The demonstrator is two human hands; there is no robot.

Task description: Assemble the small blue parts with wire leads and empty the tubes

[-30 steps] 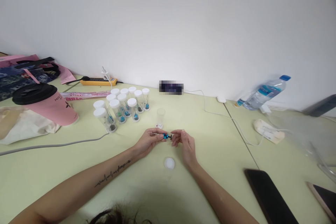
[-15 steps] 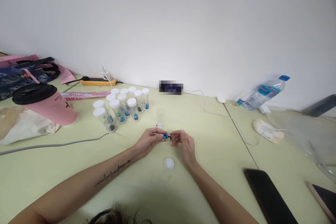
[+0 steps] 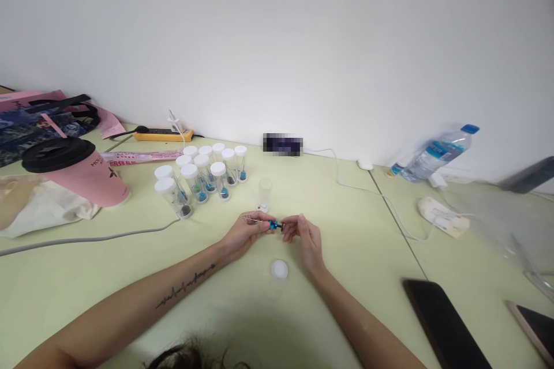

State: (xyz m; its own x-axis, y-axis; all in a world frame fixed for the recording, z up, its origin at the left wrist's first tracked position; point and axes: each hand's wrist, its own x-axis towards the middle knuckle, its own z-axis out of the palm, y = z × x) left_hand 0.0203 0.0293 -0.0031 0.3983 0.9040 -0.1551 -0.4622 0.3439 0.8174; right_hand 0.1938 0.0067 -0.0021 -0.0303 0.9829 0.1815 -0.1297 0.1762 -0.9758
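My left hand [image 3: 247,233] pinches a small blue-and-black part [image 3: 272,225] with thin metal wires trailing back over the fingers. Close to its black end is my right hand [image 3: 305,239], fingers bent and thumb apart from the fingertips; whether they touch the part I cannot tell. Below and between the hands a round white lid [image 3: 280,269] lies on the table. Just beyond them stands a clear uncapped vial [image 3: 265,191], with a small white-and-red item [image 3: 262,207] at its base.
Several white-capped clear vials [image 3: 189,172] holding blue and dark parts stand at left. Around them are a pink cup [image 3: 93,176], a grey cable [image 3: 108,239] and a yellow power strip [image 3: 162,135]. At right are a water bottle [image 3: 437,155], a tissue pack [image 3: 444,216] and a black phone [image 3: 444,323].
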